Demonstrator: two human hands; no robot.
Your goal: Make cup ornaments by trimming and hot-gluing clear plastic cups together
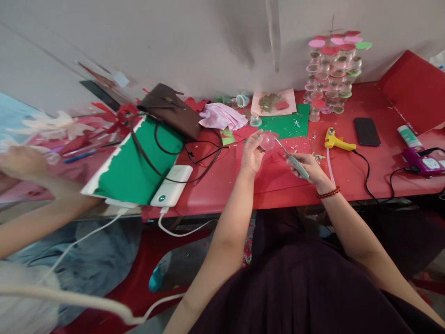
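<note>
My left hand (253, 155) is closed around a small clear plastic cup (267, 141) with a pinkish tint, raised over the red-covered table. In my right hand (310, 168) is a cutter knife (298, 166) with a pale green handle. Its thin metal blade points up and left, its tip at the cup's right side; whether it touches the cup I cannot tell. A red sheet (274, 174) lies under both hands. Just right of the right hand rests a yellow glue gun (339, 140) with a clear glue stick hanging from its back.
Behind stand a stack of clear cups (332, 74) with coloured discs, a green sheet (285, 127) with scraps and a pink cloth (222, 116). A phone (367, 131) and purple power socket (424, 162) lie right. Left are a power bank (172, 185), brown bag (170, 109) and another person's arm (45, 208).
</note>
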